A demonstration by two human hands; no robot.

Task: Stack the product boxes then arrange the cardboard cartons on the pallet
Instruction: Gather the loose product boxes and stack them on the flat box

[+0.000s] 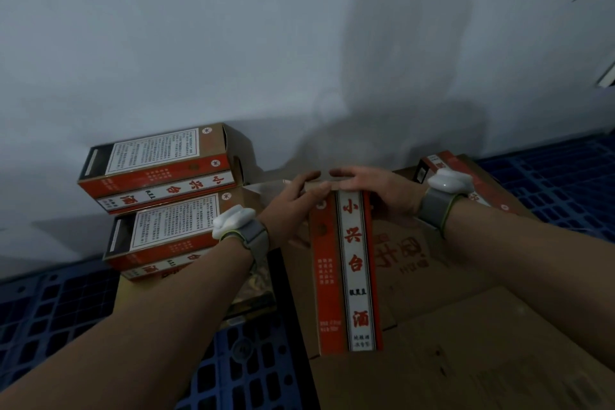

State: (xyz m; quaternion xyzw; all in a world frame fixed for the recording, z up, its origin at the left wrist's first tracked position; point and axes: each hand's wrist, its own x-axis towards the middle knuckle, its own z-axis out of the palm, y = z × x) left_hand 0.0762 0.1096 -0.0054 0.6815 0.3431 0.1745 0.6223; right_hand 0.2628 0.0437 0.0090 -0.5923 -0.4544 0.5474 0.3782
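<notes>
A long red-and-white product box (pixel 346 273) lies lengthwise on a flat brown cardboard carton (pixel 442 276). My left hand (pixel 293 203) and my right hand (pixel 372 186) both grip its far end, fingertips almost meeting on the end flap. To the left, two more product boxes are stacked against the wall: the upper one (pixel 159 166) on the lower one (pixel 166 236), with open flaps at their right ends. Another product box (pixel 432 165) shows partly behind my right wrist.
A blue plastic grid pallet (pixel 549 183) lies under everything and shows at right, left and bottom centre. A grey-white wall (pixel 233 43) rises directly behind the boxes. A second cardboard sheet (pixel 482 359) fills the lower right. A dark printed box (pixel 256 296) lies under my left forearm.
</notes>
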